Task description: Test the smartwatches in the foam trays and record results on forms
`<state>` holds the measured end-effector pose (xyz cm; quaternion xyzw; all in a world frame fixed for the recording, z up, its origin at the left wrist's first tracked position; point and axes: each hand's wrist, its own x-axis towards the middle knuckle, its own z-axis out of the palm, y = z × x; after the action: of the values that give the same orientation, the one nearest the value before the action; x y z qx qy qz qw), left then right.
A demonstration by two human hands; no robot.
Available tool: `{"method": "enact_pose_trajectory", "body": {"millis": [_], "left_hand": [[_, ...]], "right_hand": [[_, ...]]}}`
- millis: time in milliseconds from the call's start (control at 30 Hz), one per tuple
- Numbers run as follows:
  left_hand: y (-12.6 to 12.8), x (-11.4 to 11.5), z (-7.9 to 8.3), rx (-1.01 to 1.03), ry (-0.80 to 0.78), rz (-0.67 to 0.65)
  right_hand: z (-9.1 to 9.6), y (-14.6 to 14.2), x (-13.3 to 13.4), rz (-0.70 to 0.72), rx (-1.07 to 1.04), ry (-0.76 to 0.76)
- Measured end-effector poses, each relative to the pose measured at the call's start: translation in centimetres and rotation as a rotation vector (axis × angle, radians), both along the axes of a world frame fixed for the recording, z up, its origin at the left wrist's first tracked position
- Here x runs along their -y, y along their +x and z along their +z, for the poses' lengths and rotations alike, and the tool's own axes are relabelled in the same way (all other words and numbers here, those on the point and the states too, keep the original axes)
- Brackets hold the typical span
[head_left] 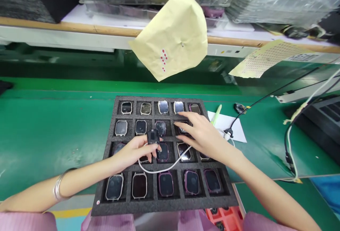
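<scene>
A black foam tray (106,195) with several square smartwatch bodies in its pockets lies in front of me on the green belt. My left hand (132,152) is closed on a small black connector block (153,136) held over the tray's middle; a white cable (162,169) runs from it across the tray to the right. My right hand (203,134) reaches over the tray's second row, fingers spread, fingertips touching a watch (183,130) in that row. I wear a silver bracelet (58,187) on the left wrist.
A crumpled yellow paper sheet (174,34) hangs above the belt. A white paper (232,126) with a green pen (216,115) lies right of the tray. Black and white cables (289,142) trail on the right. An orange crate (225,218) sits below the tray's edge.
</scene>
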<state>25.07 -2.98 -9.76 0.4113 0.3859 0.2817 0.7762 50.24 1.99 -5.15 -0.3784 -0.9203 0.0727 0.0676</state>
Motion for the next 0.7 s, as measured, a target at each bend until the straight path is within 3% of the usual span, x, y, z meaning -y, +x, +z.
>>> {"method": "enact_pose_trajectory", "body": {"millis": [100,233,400,567,700], "left_hand": [[0.0,0.0,0.3,0.054,0.012,-0.001],[-0.2,0.1,0.6,0.064,-0.031,0.005],[-0.3,0.0,0.6,0.074,-0.067,0.035],[-0.3,-0.2,0.3,0.186,-0.123,0.039],[-0.3,-0.4,-0.1,0.221,-0.128,0.017]], "right_hand": [[0.0,-2.2,-1.1,0.066,-0.029,0.005],[0.0,-5.1,-2.7,0.193,0.146,-0.008],[0.1,-6.2,-3.9,0.295,0.241,0.010],[-0.2,-4.6,-4.5,0.233,-0.015,-0.107],[1.1,-4.0,-3.0,0.148,-0.340,-0.186]]}}
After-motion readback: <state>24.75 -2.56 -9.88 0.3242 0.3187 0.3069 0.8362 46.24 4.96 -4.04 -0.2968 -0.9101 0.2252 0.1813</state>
